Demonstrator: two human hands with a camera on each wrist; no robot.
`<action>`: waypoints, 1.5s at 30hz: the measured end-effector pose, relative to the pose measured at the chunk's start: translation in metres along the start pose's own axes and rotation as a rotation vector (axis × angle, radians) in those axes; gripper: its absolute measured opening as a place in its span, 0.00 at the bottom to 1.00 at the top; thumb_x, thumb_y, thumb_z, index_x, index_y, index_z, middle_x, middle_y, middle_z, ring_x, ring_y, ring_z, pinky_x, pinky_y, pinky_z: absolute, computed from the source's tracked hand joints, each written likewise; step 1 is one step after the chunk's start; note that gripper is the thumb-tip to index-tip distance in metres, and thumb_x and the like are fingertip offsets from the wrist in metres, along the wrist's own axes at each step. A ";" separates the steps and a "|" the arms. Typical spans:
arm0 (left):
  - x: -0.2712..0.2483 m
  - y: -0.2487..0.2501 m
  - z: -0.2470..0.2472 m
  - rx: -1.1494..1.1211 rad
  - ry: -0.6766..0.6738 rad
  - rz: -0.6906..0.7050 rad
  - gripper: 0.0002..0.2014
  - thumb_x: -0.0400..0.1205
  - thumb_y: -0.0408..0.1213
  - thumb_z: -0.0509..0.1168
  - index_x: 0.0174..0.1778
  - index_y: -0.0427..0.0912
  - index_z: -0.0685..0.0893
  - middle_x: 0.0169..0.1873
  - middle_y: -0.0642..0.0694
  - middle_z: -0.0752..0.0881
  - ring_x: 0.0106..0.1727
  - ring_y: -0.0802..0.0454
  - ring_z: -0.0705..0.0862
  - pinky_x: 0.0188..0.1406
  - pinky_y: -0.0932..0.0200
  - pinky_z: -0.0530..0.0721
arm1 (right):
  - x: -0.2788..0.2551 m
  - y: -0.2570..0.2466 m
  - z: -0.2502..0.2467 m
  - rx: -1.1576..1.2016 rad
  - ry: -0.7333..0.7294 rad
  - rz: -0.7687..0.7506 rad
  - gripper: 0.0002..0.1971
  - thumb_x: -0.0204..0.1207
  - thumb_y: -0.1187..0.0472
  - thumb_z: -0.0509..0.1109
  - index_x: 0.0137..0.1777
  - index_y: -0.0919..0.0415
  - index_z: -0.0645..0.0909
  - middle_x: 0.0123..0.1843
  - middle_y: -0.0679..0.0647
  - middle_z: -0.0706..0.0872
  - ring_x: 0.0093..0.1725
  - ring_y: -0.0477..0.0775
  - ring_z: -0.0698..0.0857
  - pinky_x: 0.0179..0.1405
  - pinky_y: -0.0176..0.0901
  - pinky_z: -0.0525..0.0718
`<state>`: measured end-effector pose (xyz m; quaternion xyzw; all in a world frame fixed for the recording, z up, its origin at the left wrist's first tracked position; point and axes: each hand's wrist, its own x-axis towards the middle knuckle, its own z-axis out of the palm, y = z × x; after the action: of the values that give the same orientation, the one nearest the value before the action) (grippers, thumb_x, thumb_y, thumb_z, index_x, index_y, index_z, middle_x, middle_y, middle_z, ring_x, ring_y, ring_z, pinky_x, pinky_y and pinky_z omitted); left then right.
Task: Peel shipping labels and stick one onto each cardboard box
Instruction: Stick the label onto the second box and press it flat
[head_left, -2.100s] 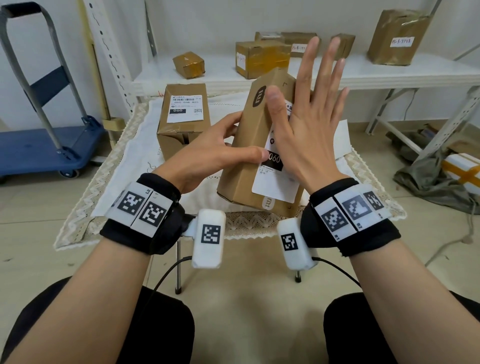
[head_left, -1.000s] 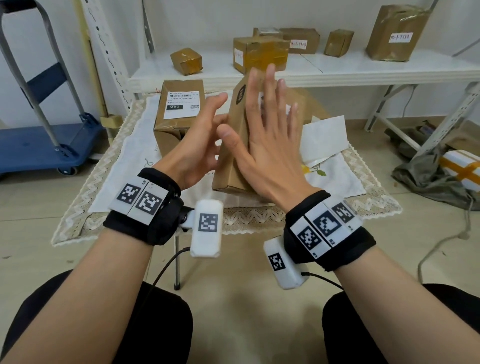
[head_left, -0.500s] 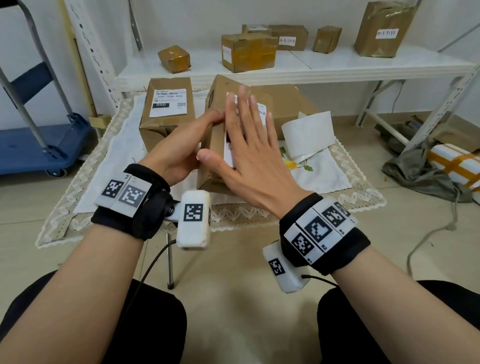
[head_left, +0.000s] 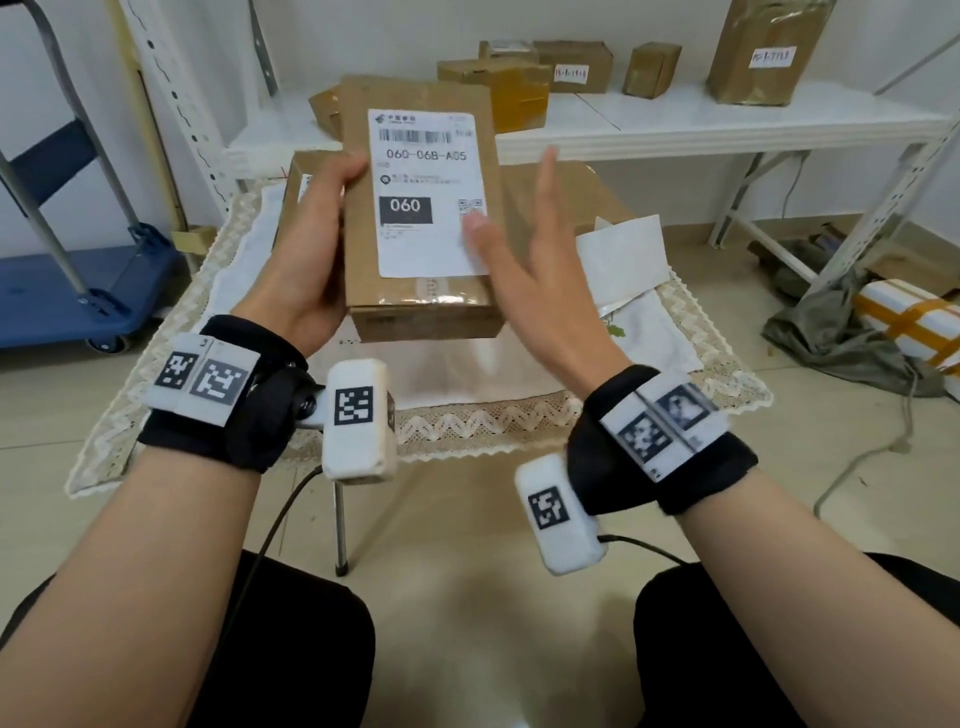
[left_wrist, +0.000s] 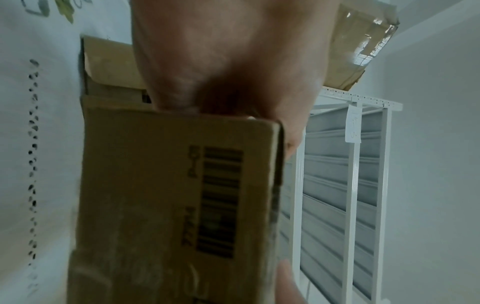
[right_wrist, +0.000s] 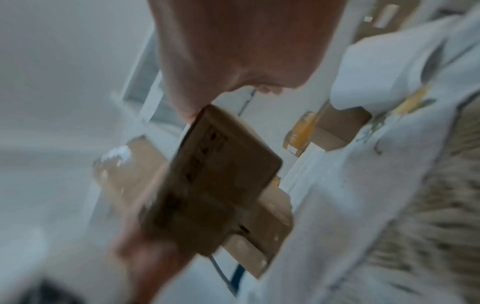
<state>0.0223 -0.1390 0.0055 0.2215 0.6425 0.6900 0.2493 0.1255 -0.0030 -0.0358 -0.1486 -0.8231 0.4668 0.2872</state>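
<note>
I am holding the cardboard box (head_left: 423, 208) up above the table (head_left: 171, 395) with my left hand (head_left: 306, 260), fingers wrapped round its left edge, the shipping label (head_left: 426, 192) stuck on its front face and facing me. My right hand (head_left: 540, 270) is hovering loose just beside the box's right edge, fingers straight, gripping nothing; its thumb is lying over the label's lower right corner, though blur hides whether it is touching. That corner is my worry: if it is not pressed flat it could lift and snag. A one-sided grasp could also let the box slip. Farther back, a second labelled box (head_left: 298, 182) is sitting behind my left hand, and a backing sheet (head_left: 623, 254) is lying to the right.
</note>
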 end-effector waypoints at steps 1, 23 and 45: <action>-0.001 0.000 0.002 -0.002 -0.013 0.005 0.22 0.91 0.55 0.51 0.69 0.50 0.85 0.60 0.47 0.93 0.62 0.48 0.91 0.65 0.50 0.87 | 0.005 0.001 -0.005 0.141 -0.026 0.099 0.52 0.77 0.25 0.60 0.89 0.43 0.33 0.90 0.51 0.60 0.88 0.54 0.62 0.87 0.68 0.57; 0.005 -0.038 0.039 1.263 -0.145 0.533 0.50 0.80 0.73 0.35 0.89 0.41 0.31 0.89 0.44 0.29 0.89 0.53 0.29 0.88 0.47 0.29 | 0.007 0.005 -0.004 0.710 0.154 0.356 0.26 0.78 0.57 0.78 0.72 0.53 0.72 0.62 0.52 0.92 0.57 0.54 0.93 0.41 0.48 0.90; 0.004 -0.036 0.039 1.076 -0.182 0.644 0.55 0.76 0.76 0.34 0.89 0.38 0.32 0.88 0.42 0.29 0.89 0.50 0.30 0.86 0.47 0.26 | 0.015 0.008 0.006 0.623 0.324 0.288 0.46 0.56 0.36 0.82 0.76 0.44 0.72 0.73 0.54 0.79 0.67 0.54 0.86 0.65 0.60 0.87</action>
<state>0.0460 -0.1045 -0.0275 0.5558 0.7768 0.2892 -0.0632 0.1095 0.0048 -0.0400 -0.2402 -0.5561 0.7009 0.3765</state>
